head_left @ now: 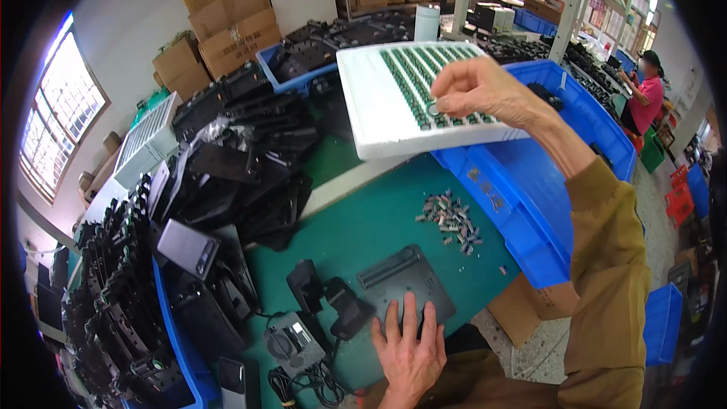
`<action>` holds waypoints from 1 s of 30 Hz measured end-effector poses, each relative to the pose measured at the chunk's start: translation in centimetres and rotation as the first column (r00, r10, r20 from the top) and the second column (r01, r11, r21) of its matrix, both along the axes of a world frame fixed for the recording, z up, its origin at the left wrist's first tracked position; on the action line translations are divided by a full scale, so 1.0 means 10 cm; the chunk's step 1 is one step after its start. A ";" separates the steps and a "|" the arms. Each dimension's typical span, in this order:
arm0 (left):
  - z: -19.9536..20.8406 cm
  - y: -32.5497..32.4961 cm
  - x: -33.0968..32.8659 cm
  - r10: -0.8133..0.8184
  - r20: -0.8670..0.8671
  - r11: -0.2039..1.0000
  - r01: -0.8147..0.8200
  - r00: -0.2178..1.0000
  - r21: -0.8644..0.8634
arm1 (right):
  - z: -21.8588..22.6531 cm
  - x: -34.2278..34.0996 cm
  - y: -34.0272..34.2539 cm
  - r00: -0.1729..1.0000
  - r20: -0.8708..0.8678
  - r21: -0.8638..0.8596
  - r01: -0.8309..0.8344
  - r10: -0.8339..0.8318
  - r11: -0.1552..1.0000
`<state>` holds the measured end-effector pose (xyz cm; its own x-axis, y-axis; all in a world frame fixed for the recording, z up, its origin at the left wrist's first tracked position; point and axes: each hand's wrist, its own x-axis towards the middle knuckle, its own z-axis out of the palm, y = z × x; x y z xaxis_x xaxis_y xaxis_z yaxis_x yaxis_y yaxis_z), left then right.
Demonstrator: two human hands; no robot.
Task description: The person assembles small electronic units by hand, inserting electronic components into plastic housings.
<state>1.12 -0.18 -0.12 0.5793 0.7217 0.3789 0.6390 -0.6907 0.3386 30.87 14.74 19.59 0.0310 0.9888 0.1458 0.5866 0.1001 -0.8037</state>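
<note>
My left hand [411,350] lies with its fingers spread on the lower part of a flat black plastic housing [401,276], which has a long slot near its upper edge. My right hand [485,92] reaches up to a white foam tray [369,98] filled partly with rows of small round green-and-metal parts [409,79]. Thumb and forefinger pinch one small round part [433,108] at the tray's near rows. Left of the housing are two black plastic pieces, one an angular bracket [348,309], and a grey device with a round dial [291,339].
A pile of small loose metallic parts [454,220] lies on the green table [341,235]. Beneath the tray's right side stands a blue bin [515,197]. Black housings [250,167] heap up at the left. Coiled black cables [310,382] lie near the front edge. A person in pink [646,98] works far right.
</note>
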 end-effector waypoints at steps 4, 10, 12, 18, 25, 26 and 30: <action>0.07 0.00 0.00 0.012 0.027 1.000 -0.012 1.000 -0.014 | 0.08 -0.38 -0.56 0.989 -0.145 0.044 -0.008 0.014 0.999; -0.03 0.04 0.00 0.032 0.050 0.999 -0.031 0.998 -0.020 | -0.87 -1.08 -1.21 0.897 -0.426 -0.216 0.029 -0.121 0.976; -0.03 0.03 0.00 0.017 0.059 1.000 -0.016 0.998 -0.024 | -1.21 -1.07 -1.12 0.903 -0.397 -0.199 0.092 -0.166 0.976; -0.03 0.00 -0.02 0.020 0.061 0.999 -0.019 0.998 -0.030 | -1.58 -1.01 -0.84 0.949 -0.276 -0.144 0.116 -0.152 0.983; -0.03 0.01 -0.02 0.020 0.058 0.999 -0.017 0.998 -0.042 | -1.57 -1.09 -0.80 0.967 -0.213 -0.202 0.094 -0.138 0.975; -0.03 0.01 -0.02 0.020 0.054 0.999 -0.018 0.998 -0.045 | -1.57 -1.11 -0.80 0.967 -0.216 -0.206 0.093 -0.138 0.974; -0.02 0.02 -0.01 0.016 0.053 0.999 -0.013 0.998 -0.052 | -1.61 -1.13 -0.83 0.977 -0.141 -0.121 0.141 -0.158 0.983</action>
<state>1.02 -0.01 -0.30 0.5488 0.7493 0.3708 0.6287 -0.6622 0.4077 19.60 6.41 3.47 0.1929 0.9810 0.0195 0.4606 -0.0730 -0.8846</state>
